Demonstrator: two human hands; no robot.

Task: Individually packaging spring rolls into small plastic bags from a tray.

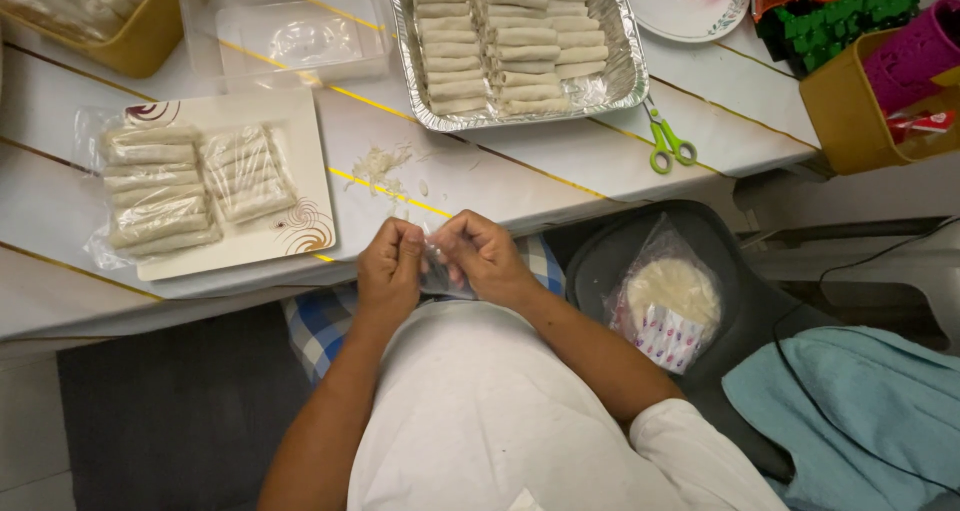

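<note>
My left hand [389,267] and my right hand [483,258] meet at the table's near edge, both pinching a small clear plastic bag [438,272] held between them. A white rectangular plate [290,226] lies to the left, carrying two clear bags packed with pale rolls [160,186]. Behind the hands stands a foil tray [617,71] filled with several rows of loose pale rolls [505,46].
Green-handled scissors [668,143] lie right of the foil tray. A clear plastic box [300,41] sits at the back. On a dark chair seat [720,261] to my right rests a bag of round wrappers [670,306]. Yellow tubs [850,111] flank the table; a blue cloth [860,401] lies lower right.
</note>
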